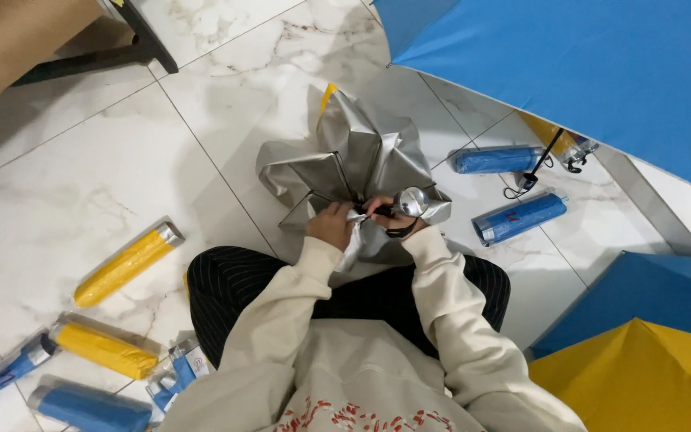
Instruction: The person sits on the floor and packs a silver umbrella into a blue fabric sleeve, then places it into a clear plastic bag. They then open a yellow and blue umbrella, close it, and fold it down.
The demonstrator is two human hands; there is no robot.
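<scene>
My left hand (331, 225) pinches the silver umbrella (353, 164) folds on the floor before my knees; my right hand (383, 214) grips its handle (411, 202) (folds should lie flat, even).

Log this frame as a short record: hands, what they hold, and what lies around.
left hand: grips the silver folds of the collapsed umbrella
right hand: holds the umbrella handle, black wrist strap hanging below
left of person: two yellow folded umbrellas, blue ones beside them
right of person: two blue folded umbrellas; open blue umbrella above
floor: white marble tiles
</scene>
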